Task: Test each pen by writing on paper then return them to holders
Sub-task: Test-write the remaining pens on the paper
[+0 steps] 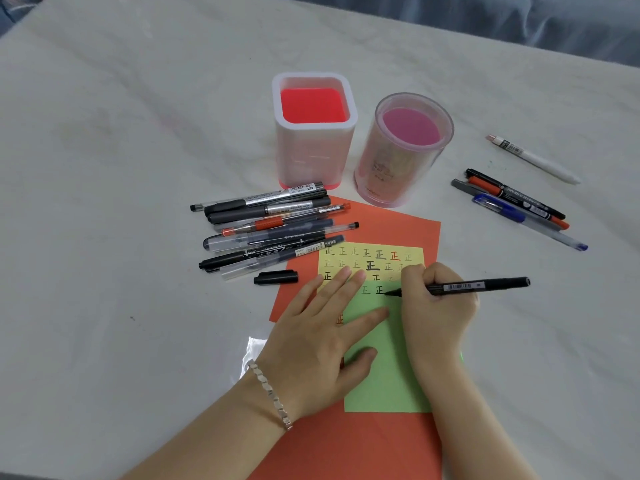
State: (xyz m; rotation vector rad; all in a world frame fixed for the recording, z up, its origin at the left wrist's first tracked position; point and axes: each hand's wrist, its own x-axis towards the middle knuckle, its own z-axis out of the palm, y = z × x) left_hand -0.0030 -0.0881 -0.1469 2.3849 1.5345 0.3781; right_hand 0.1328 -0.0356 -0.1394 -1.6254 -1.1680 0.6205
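The testing step is in hand: nearest, the left hand (322, 337) lies flat, fingers straight, pressing the green paper (388, 379) onto the orange sheet (346, 445), while the right hand (436, 306) has its fingers curled round a black pen (478, 285), tip touching the green paper beside a finished mark. Its likely cap (276, 277) lies just left on the desk (138, 168). Next, probably, comes capping this pen and either setting it aside or dropping it into a holder. Beyond lie a pile of pens (270, 223) at left, more pens (516, 202) at right. Farthest, the square holder (280, 98) and round holder (388, 174) both look empty, so no pen is returned yet.
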